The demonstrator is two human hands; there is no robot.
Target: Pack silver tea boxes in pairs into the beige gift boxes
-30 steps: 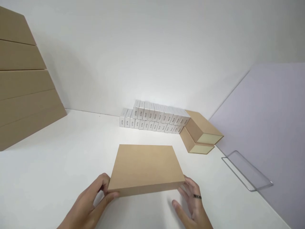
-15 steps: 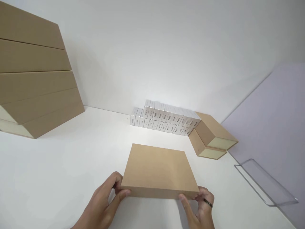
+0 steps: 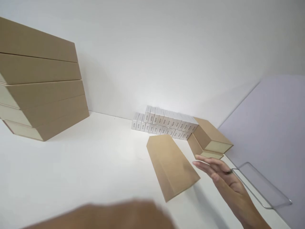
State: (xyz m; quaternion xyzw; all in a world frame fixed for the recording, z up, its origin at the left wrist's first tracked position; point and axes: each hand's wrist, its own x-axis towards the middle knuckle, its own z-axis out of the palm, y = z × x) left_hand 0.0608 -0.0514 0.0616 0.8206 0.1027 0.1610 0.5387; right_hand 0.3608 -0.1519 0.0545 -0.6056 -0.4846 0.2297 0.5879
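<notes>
A flat brown cardboard box (image 3: 172, 165) sits turned at an angle near the middle of the white table (image 3: 95, 165), one corner pointing toward me. My right hand (image 3: 221, 173) is just to its right, fingers stretched out and apart, a dark ring on one finger, holding nothing. It is not touching the box. My left arm (image 3: 111, 214) is a brown blur along the bottom edge. Its fingers cannot be made out.
A tall stack of several flat brown boxes (image 3: 40, 86) stands at the left. Rows of small white cartons (image 3: 164, 123) line the back wall. Two more brown boxes (image 3: 209, 141) are stacked beside them. A clear plastic holder (image 3: 262, 187) lies by the lavender partition (image 3: 276, 127) on the right.
The box has swung round from square-on to an angle. My right hand has let go and opened beside it. My left arm has swept across the bottom, blurred.
</notes>
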